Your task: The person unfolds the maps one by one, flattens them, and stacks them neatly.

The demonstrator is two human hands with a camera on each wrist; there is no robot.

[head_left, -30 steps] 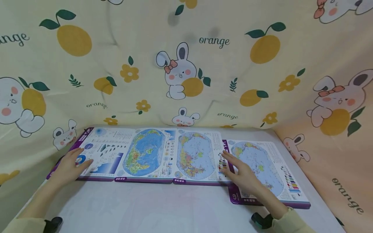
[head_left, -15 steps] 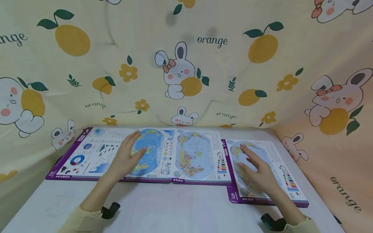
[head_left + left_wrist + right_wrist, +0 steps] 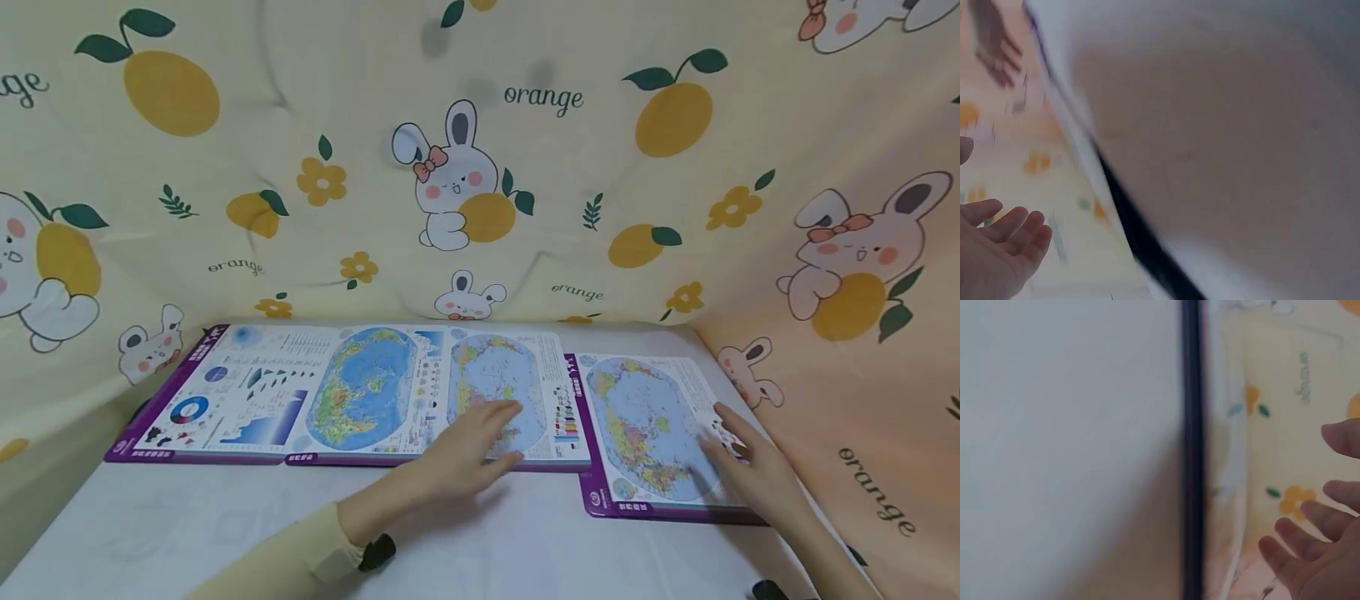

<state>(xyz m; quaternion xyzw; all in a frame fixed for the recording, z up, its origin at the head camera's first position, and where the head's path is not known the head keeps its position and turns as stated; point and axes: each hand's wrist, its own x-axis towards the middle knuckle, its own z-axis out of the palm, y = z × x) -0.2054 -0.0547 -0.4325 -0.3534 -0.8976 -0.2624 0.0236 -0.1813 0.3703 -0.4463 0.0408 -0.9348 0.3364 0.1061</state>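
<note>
Several flat printed map sheets with purple edging lie on the table: a chart sheet [image 3: 255,367] at the left, a blue relief world map [image 3: 367,387] beside it, a third world map [image 3: 480,354], and a separate world map [image 3: 637,417] at the right, lower than the row. My left hand [image 3: 468,450], fingers extended, is over the front of the third map. Over the right edge of the separate map is my right hand [image 3: 761,471], fingers spread. Neither hand holds anything; whether they touch the sheets is unclear. Both wrist views show loose fingers, with the maps seen edge-on and blurred.
The white table [image 3: 247,533] stretches in front of the sheets. A cloth [image 3: 337,92] printed with rabbits and oranges hangs behind and at both sides. The separate map's left edge meets the right end of the row.
My left hand has swept right from the chart sheet, past the blue map, to the third map. My right hand has moved right across the separate map to its right edge.
</note>
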